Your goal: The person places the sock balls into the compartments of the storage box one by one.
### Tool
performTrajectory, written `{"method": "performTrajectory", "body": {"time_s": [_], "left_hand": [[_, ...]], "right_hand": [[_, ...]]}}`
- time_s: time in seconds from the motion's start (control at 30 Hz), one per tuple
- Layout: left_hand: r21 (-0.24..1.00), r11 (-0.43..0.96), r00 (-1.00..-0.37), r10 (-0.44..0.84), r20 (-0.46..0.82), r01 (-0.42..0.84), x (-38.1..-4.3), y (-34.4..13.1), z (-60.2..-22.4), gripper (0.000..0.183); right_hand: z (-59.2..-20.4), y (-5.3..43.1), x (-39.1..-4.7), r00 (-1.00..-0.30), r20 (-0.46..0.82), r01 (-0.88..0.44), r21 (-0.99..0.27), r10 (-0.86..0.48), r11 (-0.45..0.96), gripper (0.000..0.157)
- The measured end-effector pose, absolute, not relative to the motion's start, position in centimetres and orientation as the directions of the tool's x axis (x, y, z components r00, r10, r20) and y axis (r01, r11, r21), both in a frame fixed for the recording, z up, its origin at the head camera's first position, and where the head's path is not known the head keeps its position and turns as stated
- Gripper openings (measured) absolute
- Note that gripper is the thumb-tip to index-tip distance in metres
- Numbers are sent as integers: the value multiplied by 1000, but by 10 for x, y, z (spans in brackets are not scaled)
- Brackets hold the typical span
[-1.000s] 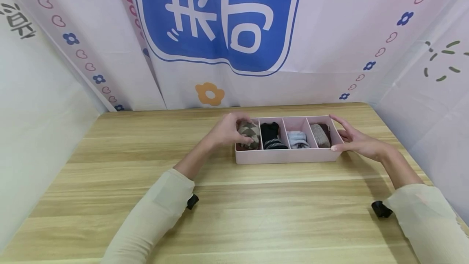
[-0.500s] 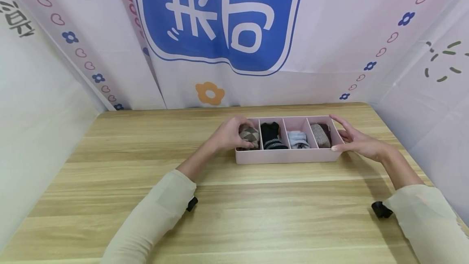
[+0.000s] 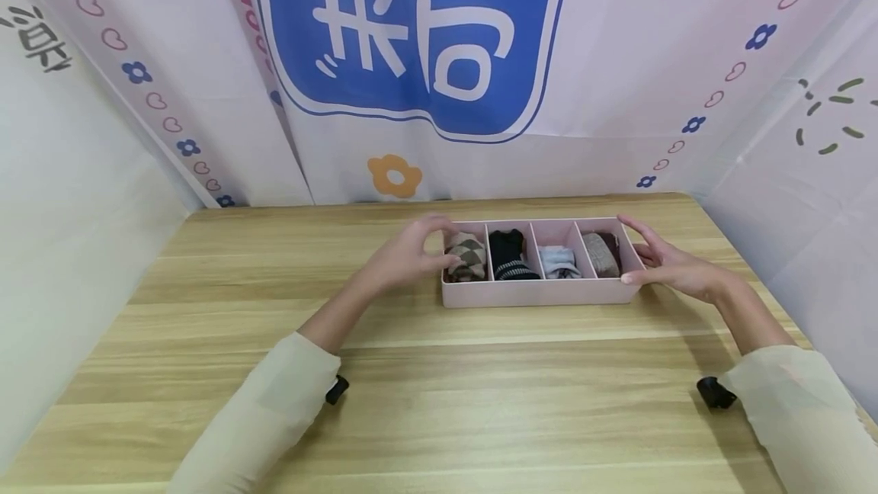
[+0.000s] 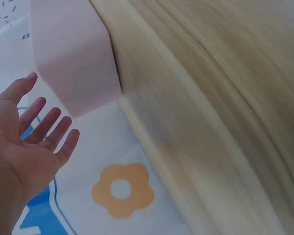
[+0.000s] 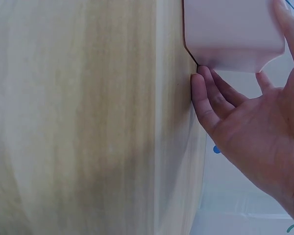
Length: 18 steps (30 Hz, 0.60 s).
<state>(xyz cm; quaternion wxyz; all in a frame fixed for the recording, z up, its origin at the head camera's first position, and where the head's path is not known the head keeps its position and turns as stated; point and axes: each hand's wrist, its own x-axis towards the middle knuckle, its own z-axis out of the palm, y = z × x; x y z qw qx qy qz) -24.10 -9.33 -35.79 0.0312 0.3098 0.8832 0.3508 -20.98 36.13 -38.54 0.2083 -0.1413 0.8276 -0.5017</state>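
Note:
A pink divided storage box stands on the table in the head view, with rolled socks in its compartments. From the left they are a checkered sock, a black sock with a striped cuff, a pale blue-grey sock and a grey-brown sock. At the box's left end is my left hand, its fingers spread and holding nothing; the left wrist view shows an open palm. My right hand grips the right end, thumb at the front corner and index finger at the back.
The wooden table extends in front of the box and to its left. Behind it hangs a printed cloth with a blue emblem. Pale side walls flank the table.
My left hand has let go of the checkered sock and drawn back to the left. The sock lies in the leftmost compartment. The right hand and the box have stayed put.

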Motion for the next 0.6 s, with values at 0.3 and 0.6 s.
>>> {"method": "performTrajectory", "body": {"time_s": [0.3, 0.6], "left_hand": [[579, 602, -814, 541, 211, 550, -219, -141, -352, 39], [566, 613, -821, 521, 235, 551, -210, -181, -351, 34]], "right_hand": [[-385, 366, -213, -870, -209, -27, -883, -445, 469, 104], [-385, 370, -207, -878, -172, -63, -884, -447, 464, 100]]}}
